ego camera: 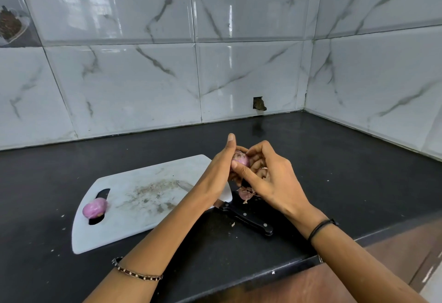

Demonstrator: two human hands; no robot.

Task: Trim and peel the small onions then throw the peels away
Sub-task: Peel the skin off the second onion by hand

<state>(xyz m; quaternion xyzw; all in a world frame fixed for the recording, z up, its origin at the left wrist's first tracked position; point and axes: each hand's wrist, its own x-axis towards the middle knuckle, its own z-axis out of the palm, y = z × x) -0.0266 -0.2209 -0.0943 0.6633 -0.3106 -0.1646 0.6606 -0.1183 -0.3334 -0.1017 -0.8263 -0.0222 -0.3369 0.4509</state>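
Plainly, the small onion (240,159) is being worked in the air, past the edge of the cutting board (143,207). If the skin is tearing free suddenly, the onion could be slipping out and rolling across the counter (358,171). Peels (246,194) are lying just beside the knife (248,217), so reaching for them carelessly could be risking a nick. The left hand (215,171) is cupping the onion from its side, thumb raised. The right hand (267,178) is curling over the onion, thumb pressing its skin. A second onion (94,207) is sitting at the board's handle slot.
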